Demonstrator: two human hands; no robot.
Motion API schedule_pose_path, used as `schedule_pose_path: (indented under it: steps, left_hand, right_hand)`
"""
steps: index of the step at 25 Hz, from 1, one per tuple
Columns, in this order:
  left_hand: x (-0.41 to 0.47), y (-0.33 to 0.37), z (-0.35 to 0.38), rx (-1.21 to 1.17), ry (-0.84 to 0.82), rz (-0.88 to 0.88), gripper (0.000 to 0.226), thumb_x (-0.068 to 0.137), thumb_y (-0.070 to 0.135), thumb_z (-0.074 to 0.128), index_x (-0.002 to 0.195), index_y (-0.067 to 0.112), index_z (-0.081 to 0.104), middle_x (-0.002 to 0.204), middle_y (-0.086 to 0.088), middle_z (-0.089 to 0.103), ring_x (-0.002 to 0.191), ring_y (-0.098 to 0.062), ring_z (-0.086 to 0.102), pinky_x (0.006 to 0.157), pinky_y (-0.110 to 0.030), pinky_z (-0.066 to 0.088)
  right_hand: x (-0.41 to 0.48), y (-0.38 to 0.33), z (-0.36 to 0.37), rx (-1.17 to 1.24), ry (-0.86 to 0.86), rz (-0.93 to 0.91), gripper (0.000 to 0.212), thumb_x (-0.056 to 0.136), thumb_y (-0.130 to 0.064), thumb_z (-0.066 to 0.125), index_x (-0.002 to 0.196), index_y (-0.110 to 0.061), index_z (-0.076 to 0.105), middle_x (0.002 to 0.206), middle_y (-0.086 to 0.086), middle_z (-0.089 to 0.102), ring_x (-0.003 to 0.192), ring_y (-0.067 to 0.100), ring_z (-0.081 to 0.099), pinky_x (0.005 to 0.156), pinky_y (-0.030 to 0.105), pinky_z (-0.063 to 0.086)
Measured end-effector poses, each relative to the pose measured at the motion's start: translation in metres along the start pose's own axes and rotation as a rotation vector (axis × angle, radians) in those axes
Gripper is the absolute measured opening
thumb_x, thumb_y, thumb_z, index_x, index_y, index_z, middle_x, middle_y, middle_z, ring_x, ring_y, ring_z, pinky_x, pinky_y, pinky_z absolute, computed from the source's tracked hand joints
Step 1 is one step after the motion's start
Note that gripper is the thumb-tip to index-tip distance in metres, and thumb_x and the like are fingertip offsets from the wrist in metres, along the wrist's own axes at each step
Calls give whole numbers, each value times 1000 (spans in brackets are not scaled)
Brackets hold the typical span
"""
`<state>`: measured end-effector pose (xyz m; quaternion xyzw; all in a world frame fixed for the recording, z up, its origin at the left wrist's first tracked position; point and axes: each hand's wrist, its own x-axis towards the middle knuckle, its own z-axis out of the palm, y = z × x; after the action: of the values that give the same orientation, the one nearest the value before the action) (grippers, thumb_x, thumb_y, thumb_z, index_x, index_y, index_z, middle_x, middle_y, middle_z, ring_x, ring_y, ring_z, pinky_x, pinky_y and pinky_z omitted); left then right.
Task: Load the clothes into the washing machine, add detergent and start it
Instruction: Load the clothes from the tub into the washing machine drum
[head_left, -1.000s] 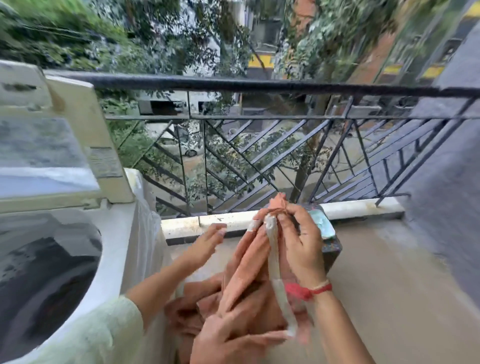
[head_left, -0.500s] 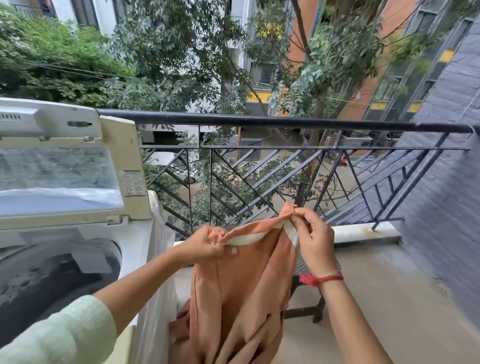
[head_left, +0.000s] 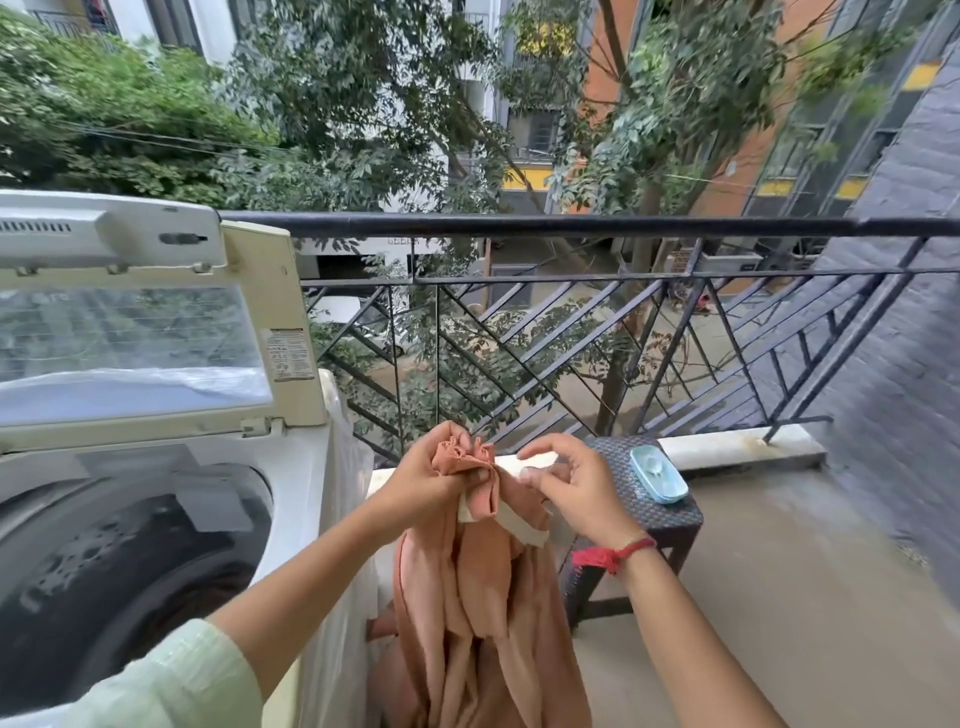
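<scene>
Plainly, the coming move turned on one relation: the open drum of the washing machine lay to the left of both hands and lower than them, with its lid raised upright behind it. The left hand was nearer the machine's rim. It gripped the bunched top of the orange garment, fingers curled tight round the gathered cloth. From that fist the garment hung straight down, long axis vertical, beside the machine's right wall and outside the drum. The right hand hovered just beside the bunch, on the side away from the machine, fingers loosely curled. Whether its thumb touched the garment's pale band could not be told. The cloth would likely need lifting clear of the rim and carrying leftward. Behind the right hand stood a dark woven stool with a light-blue case on it.
</scene>
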<state>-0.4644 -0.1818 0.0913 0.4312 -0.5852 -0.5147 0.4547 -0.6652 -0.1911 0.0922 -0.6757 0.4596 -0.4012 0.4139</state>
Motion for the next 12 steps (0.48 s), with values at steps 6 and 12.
schedule_pose_path:
  steps: [6,12]
  left_hand:
    - [-26,16,-27,41,-240,-106,33,81,-1,68,112,8,64,106,-7,67,97,-15,63,84,-21,49]
    - [-39,2,-58,7,181,-100,18,82,-1,67,98,6,63,92,-4,66,94,-18,61,78,-15,48]
  right_hand:
    - [-5,79,29,-396,-454,163,80,78,-16,71,139,-40,24,152,0,17,141,15,16,114,33,21]
    - [7,91,56,-155,-303,121,22,79,-14,69,81,-34,61,90,-8,62,91,5,56,84,34,44]
